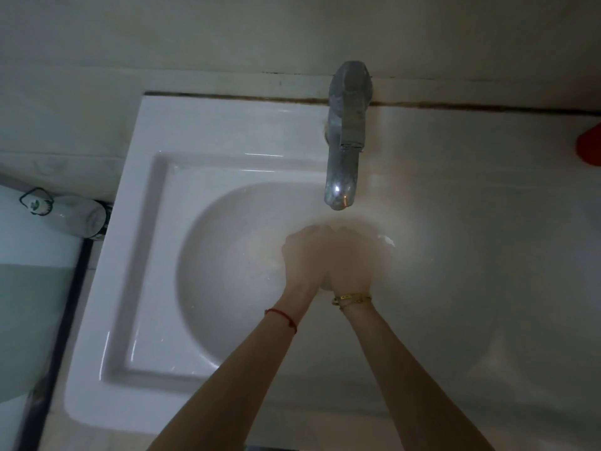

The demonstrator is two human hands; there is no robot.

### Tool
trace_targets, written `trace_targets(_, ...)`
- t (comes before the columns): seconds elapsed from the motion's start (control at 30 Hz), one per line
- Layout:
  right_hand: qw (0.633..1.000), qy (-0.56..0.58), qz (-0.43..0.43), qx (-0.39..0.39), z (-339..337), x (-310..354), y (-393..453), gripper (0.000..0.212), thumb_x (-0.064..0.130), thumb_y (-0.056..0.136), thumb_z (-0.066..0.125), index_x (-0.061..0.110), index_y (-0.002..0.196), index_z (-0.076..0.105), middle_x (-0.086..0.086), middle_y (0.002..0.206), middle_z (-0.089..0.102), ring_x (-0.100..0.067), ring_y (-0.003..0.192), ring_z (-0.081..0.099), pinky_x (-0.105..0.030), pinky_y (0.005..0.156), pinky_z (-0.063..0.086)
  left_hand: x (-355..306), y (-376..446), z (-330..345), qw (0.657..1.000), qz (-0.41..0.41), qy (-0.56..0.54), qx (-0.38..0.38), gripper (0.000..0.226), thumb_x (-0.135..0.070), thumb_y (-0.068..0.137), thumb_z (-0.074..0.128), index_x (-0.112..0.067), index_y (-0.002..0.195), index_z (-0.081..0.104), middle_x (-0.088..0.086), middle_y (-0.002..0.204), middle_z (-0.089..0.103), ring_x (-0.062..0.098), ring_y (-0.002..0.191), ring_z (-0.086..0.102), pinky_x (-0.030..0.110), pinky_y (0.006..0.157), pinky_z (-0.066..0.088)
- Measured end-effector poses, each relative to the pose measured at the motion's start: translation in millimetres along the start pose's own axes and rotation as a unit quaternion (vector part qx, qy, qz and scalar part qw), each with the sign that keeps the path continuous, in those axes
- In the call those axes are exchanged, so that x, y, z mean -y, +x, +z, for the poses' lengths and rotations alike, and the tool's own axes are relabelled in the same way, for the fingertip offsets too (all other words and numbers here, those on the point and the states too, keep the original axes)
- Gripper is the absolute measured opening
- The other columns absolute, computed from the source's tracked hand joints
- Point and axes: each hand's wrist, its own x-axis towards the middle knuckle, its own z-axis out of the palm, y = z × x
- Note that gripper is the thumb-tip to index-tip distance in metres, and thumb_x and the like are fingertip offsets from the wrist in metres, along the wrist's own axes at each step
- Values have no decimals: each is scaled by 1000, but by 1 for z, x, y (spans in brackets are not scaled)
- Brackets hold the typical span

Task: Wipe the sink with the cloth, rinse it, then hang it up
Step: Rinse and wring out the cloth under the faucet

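Observation:
A white ceramic sink (153, 255) with a round basin fills the view. A steel tap (346, 138) reaches over the basin from the back wall. Under its spout my left hand (302, 258) and my right hand (349, 260) are pressed together, fingers closed. A small white bit of cloth (387, 239) sticks out to the right of my right hand; the rest is hidden inside the hands. The image is blurred, and I cannot tell whether water runs from the spout.
A white bottle with a green logo (68, 213) lies left of the sink by the wall. A dark-framed glass panel (70, 307) stands along the sink's left side. A red object (590, 143) shows at the right edge on the counter.

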Motion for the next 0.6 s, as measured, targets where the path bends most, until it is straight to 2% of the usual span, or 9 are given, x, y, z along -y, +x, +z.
trace_targets(0.07,1000,7,-15,7,-3,-2,0,54,2,91,49,24,46,28,11,37,32,-4,40,32,-16,45,26,1,-1,1,1000,9,11,6,33,-15,91,55,-8,59,52,0,52,47,8,51,43,24,52,40)
trace_targets(0.13,1000,13,-1,18,-7,-3,1,47,11,94,53,20,51,34,11,47,38,-3,45,37,-17,48,30,0,-3,2,999,19,48,1,38,-28,97,53,-4,68,56,2,59,54,9,55,50,27,57,46)
trace_targets(0.2,999,10,41,34,-12,1,4,32,28,91,61,15,66,47,6,61,51,-1,54,47,-18,55,37,-1,-5,1,995,25,96,-8,46,-44,99,48,-7,75,58,-2,63,60,10,60,57,28,62,51)
trace_targets(0.27,994,14,99,38,-19,3,9,30,41,83,70,14,82,56,6,76,61,-3,69,58,-17,60,42,0,-5,-1,995,7,96,-5,50,-52,99,45,-8,80,60,-2,68,62,11,66,61,30,65,53)
trace_targets(0.33,988,52,139,35,-23,5,12,29,41,79,75,16,79,59,4,77,64,-9,71,62,-19,64,46,0,-4,-1,998,-21,56,25,51,-55,98,44,-11,80,60,1,74,65,16,73,65,33,68,55)
trace_targets(0.4,982,102,156,29,-23,7,9,29,37,82,73,15,71,59,1,70,62,-12,68,61,-26,66,49,0,0,0,996,-53,32,59,49,-58,96,44,-16,77,62,5,80,69,22,80,68,36,69,54)
trace_targets(0.47,982,118,148,10,-20,5,6,32,38,88,67,15,68,58,2,67,60,-11,66,59,-27,65,51,-4,2,1,993,-96,8,64,46,-58,93,50,-16,83,66,8,87,73,23,87,71,40,77,59)
trace_targets(0.53,985,114,128,-5,-17,5,3,33,41,92,60,16,71,56,4,68,58,-8,65,57,-22,64,49,-5,2,3,992,-118,-29,41,44,-56,90,58,-14,89,68,9,89,73,24,87,72,45,82,61)
trace_targets(0.6,989,101,110,-17,-14,6,0,34,45,94,54,15,78,58,3,74,61,-7,69,59,-19,66,48,-7,-1,4,995,-83,-47,-10,33,-49,89,63,-16,89,68,3,87,73,19,86,71,43,82,61)
